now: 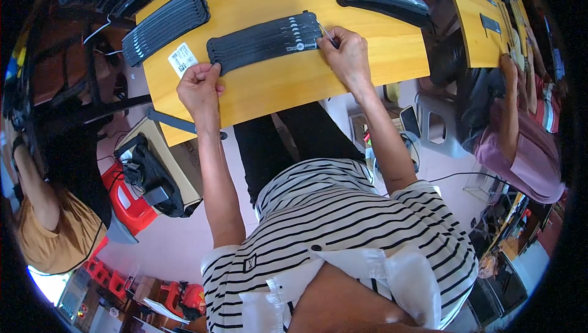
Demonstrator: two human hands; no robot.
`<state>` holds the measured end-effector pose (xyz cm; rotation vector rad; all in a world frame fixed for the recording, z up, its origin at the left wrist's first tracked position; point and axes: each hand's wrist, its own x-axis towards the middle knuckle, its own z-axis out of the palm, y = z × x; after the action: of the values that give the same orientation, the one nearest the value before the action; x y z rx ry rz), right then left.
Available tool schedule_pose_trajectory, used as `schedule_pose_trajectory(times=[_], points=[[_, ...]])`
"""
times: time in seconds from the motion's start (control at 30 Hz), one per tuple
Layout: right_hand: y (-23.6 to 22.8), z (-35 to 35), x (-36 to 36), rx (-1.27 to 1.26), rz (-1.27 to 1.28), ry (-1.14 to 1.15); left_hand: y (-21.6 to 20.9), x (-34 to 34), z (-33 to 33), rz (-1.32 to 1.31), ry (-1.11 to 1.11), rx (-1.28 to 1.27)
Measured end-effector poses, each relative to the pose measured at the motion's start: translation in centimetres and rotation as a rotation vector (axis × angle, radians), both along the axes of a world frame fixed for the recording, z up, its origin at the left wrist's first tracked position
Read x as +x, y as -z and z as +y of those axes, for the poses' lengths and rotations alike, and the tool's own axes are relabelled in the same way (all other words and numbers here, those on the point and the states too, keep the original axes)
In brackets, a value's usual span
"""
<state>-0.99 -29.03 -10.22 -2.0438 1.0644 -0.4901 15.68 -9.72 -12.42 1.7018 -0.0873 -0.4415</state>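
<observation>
On the yellow table lies a fanned stack of dark fabric straps [257, 42] with pale marks near its right end. My left hand [201, 91] is closed, thumb and fingertips pinching at the stack's lower left corner. My right hand [348, 57] is closed around a slim tool [326, 31] with a thin light shaft, held against the stack's right end; its exact kind is not clear. Just beyond my left hand is a white printed label sheet [182, 58]. Another fanned stack of dark straps [166, 25] rests at the table's left.
More dark and grey straps [383, 1] are piled at the table's far right. A co-worker in a mauve top [520, 149] works at another table [474, 20] on the right. At left sits a person in a tan top [64, 235]. A cardboard box [174, 155] and grey stool [435, 124] stand below.
</observation>
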Motion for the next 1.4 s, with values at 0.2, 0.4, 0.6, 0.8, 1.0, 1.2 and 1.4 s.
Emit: schedule_pose_trajectory(times=[0.2,0.4,0.6,0.8,1.0,1.2,1.4], points=[[0.1,0.0,-0.1,-0.018,-0.001,0.004,0.0,0.0,-0.1,0.003,0.012,0.01],[0.0,0.0,0.0,-0.007,0.009,0.012,0.4,0.0,0.0,-0.033,0.013,-0.012],[0.3,0.3,0.1,-0.048,0.033,0.021,-0.3,-0.3,-0.2,-0.036,0.01,0.026],[0.5,0.3,0.1,-0.08,0.027,0.015,-0.6,-0.2,-0.5,-0.046,0.006,0.07],[0.0,0.0,0.3,-0.093,0.054,0.012,-0.7,-0.2,-0.4,-0.05,-0.007,0.059],[-0.2,-0.5,-0.7,0.027,-0.041,-0.016,-0.3,-0.3,0.6,-0.288,-0.013,0.073],[-2.7,3.8,-1.6,-0.367,0.13,-0.372,-2.3,-4.8,-1.0,-1.07,0.59,0.522]])
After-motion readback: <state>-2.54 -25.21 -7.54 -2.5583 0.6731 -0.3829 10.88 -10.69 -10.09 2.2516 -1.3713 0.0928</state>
